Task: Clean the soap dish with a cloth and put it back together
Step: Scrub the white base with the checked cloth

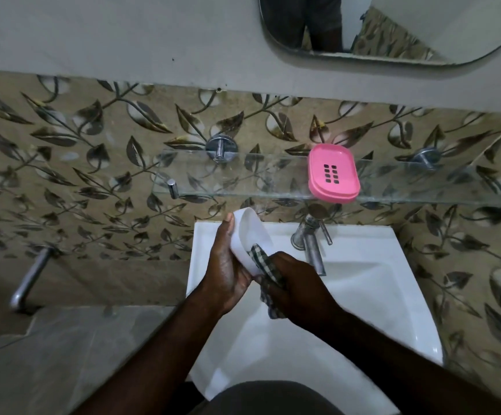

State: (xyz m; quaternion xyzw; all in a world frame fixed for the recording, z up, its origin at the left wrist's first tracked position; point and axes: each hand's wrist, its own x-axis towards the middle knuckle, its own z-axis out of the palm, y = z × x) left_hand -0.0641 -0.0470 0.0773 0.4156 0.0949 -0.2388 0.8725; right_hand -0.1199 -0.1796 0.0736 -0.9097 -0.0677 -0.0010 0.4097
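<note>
Over the sink's (378, 265) back-left corner our left hand (228, 271) grips the tilted white dish base (250, 232); our right hand (297, 283), curled round the checked cloth (262, 260), presses it inside. The pink insert (333, 172) sits on the glass shelf (243, 175).

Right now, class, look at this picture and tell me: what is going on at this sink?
A person stands at the white sink, partway through cleaning. The left hand holds the soap dish's white base tilted over the sink. The right hand grips a checked cloth, pressed into the base. The pink slotted tray sits on the glass shelf above, so the two parts are not yet put back together.
</note>
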